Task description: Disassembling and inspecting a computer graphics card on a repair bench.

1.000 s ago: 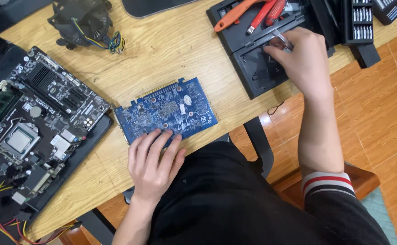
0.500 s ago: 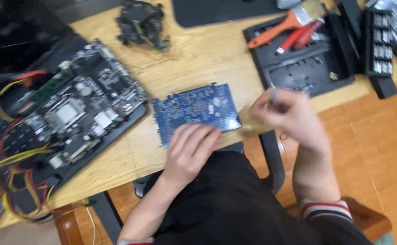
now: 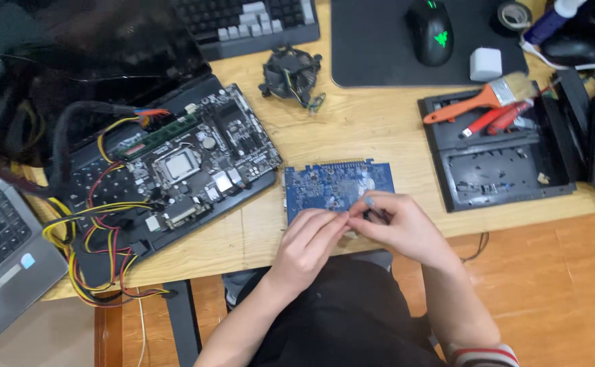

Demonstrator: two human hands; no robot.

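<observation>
fingers point(image 3: 379, 216) now meet over blue card point(image 3: 338, 185).

Right hand point(image 3: 399, 228) has left the tool tray point(image 3: 508, 170) for the blue card point(image 3: 338, 187)

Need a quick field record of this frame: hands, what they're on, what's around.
left hand: fingers resting on the near edge of the blue card
right hand: pinching a small thin tool over the card's near edge; tip hidden
blue card: flat on the wooden desk, bare board up
motherboard: left of card, cables attached
cooler fan: behind card
black tray: right of card, brush on it
mouse: on the pad, far side
</observation>
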